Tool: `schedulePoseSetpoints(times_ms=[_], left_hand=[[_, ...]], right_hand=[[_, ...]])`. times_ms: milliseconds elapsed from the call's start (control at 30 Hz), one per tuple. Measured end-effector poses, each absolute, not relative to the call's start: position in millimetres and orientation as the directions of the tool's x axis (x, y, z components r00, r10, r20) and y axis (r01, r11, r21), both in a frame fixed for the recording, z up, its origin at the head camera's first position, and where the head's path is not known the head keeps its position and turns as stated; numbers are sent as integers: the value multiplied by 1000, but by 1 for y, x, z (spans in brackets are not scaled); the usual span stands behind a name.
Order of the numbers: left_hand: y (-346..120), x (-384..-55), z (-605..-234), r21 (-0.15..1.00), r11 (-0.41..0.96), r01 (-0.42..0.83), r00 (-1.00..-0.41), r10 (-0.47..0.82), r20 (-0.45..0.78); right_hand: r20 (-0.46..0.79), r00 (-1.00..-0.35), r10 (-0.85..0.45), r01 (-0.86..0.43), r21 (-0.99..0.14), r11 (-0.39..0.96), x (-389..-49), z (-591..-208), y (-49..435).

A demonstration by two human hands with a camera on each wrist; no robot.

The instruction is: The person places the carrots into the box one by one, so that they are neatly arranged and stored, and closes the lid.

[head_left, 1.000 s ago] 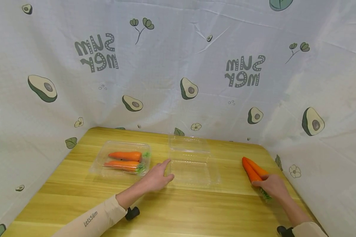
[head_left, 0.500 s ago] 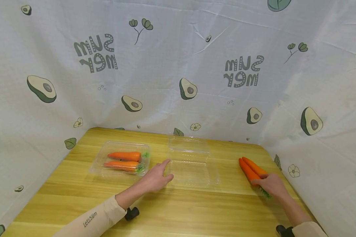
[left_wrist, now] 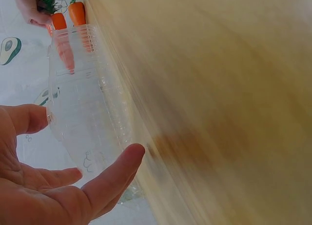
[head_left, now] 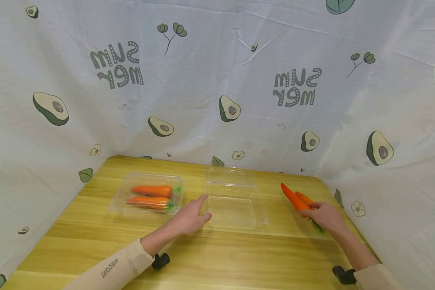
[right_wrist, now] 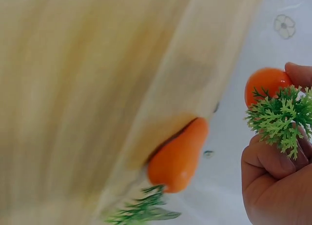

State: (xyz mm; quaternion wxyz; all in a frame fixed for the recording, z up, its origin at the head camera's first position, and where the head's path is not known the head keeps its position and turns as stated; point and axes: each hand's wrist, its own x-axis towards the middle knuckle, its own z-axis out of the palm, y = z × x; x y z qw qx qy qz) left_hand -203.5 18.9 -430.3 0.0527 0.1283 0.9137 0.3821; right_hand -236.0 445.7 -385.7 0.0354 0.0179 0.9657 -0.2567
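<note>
An orange carrot point(head_left: 292, 199) with a green leafy top is gripped by my right hand point(head_left: 325, 217), fingers and thumb around its thick end, slightly above the table. Just behind and below it a second carrot point(right_wrist: 180, 159) lies on the table. My left hand point(head_left: 192, 216) reaches to the left side of a clear plastic clamshell box point(head_left: 233, 211), whose lid is folded back with nothing inside. In the left wrist view the fingers point(left_wrist: 34, 118) are spread, and one fingertip meets the box's edge; whether the others touch is unclear.
Left of the left hand, a closed clear box point(head_left: 130, 177) holds two carrots point(head_left: 152, 191). The wooden table point(head_left: 232, 257) meets a printed cloth point(head_left: 195, 80) along its back and sides. Black wrist devices point(head_left: 161, 261) sit under both forearms.
My right hand has moved left and away, raising one carrot and separating it from the other, which stays on the table. My left hand keeps its place at the box.
</note>
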Motion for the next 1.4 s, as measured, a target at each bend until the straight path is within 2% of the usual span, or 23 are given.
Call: schedulePoseSetpoints(times_ms=[333,633,900,1400], left_hand=[[18,-203,-431,720,670,182,-963,271,-8],[18,-203,-429,720,669,183,-962,272,-8],[18,-203,-429,724,664,185,-961,276,-7],[20,-204,-431,719,673,173,-968,252,-4]], right_hand=[[-90,-994,-69,-2,-594,805,-240,-373,417],[-72,-984,-166,-100,-548,830,-246,-355,391],[-92,-963,-253,-159,-563,811,-252,-346,362],[-125,-908,-401,-278,-535,798,-275,-357,320]])
